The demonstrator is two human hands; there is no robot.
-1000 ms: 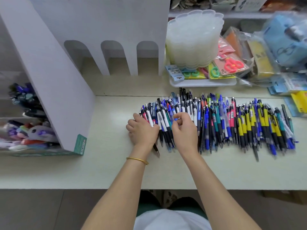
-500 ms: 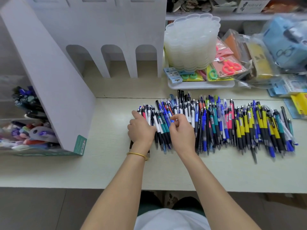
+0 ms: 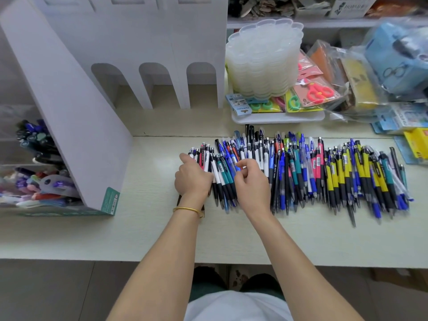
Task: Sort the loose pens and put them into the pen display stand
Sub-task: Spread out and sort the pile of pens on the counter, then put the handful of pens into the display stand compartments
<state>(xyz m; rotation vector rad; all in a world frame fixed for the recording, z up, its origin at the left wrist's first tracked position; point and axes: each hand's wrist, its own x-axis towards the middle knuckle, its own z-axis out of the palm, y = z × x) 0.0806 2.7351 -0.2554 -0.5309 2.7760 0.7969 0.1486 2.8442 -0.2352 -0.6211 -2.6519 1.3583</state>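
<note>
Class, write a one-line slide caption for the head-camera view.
Left hand grips a bunch of pens while the right hand pinches a blue pen from the long row on the table.

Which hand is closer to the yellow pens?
Right. The right hand sits on the pile left of the yellow pens; the left hand is even farther left, at the pile's left end.

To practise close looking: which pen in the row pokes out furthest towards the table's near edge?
The black pen below the yellow-bodied pens, towards the row's right end; its tip juts past every other pen's tip.
</note>
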